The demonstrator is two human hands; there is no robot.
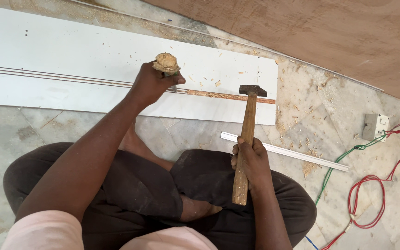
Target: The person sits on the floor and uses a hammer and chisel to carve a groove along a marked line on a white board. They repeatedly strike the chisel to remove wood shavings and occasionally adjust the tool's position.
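On white board (70, 51), chisel (166, 63) and hammer (246, 134) in hands.

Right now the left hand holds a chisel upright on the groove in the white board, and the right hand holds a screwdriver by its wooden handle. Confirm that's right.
One thing is wrong. The right hand holds a hammer, not a screwdriver; its dark metal head shows above the wooden handle in the head view. The rest stands: the left hand grips a chisel with a battered top, set on the groove in the white board.
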